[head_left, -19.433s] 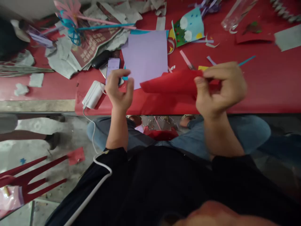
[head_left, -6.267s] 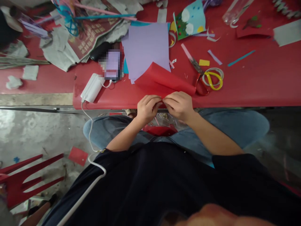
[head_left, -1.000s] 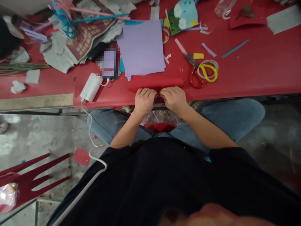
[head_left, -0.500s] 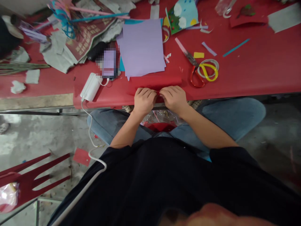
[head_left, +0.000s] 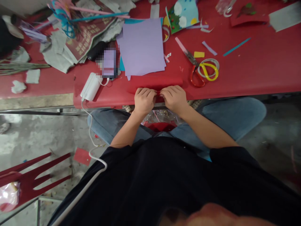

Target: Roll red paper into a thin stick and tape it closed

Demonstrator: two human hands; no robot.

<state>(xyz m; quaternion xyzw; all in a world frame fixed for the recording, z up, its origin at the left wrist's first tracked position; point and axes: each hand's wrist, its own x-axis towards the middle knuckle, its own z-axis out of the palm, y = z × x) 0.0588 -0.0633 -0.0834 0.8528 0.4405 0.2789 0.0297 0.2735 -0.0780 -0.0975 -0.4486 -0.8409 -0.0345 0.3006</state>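
A sheet of red paper (head_left: 155, 81) lies at the front edge of the red-covered table, its near side curled up under my fingers. My left hand (head_left: 145, 99) pinches that near edge, fingers bent over it. Close beside it, my right hand (head_left: 174, 98) grips the same edge, the fingertips of both hands almost meeting. The hands hide most of the curled part. Just beyond the red paper lies a stack of purple paper sheets (head_left: 144, 47).
Scissors (head_left: 194, 62) with red and yellow handles lie to the right, near a roll of tape (head_left: 215, 68) and paper strips. On the left are a white power bank (head_left: 91, 86) with a cable, a phone (head_left: 109, 62) and crumpled newspaper (head_left: 82, 40). A red chair (head_left: 28, 185) stands at lower left.
Hardly anything differs. Both hands keep their place on the red paper's near edge, with only a very slight shift of the fingers and the view.
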